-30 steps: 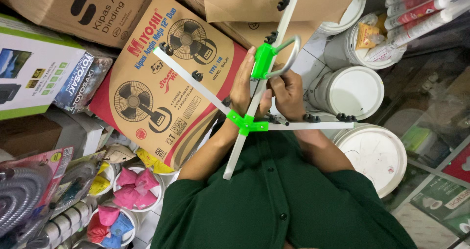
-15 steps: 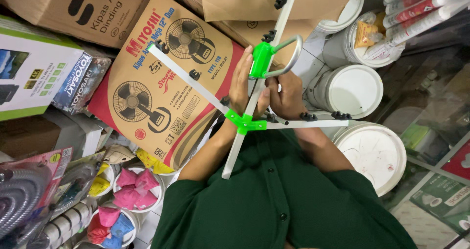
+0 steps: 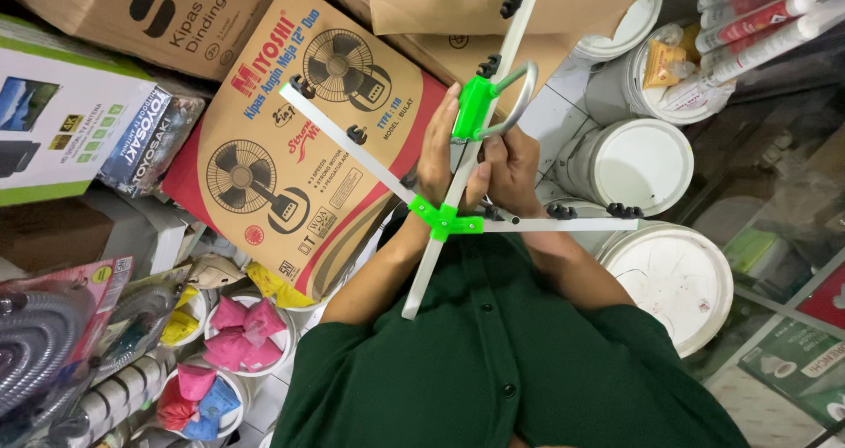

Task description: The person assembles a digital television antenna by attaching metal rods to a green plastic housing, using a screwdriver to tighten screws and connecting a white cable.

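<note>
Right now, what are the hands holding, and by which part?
Both hold a white folding rack with green joints: the left hand and right hand grip its central rod between the green hook piece and lower joint.

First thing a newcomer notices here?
Both hands, left hand and right hand, grip a white folding rack with bright green joints at frame centre. Behind its arms on the left lies a big orange fan box; white lidded buckets sit to the right.
</note>
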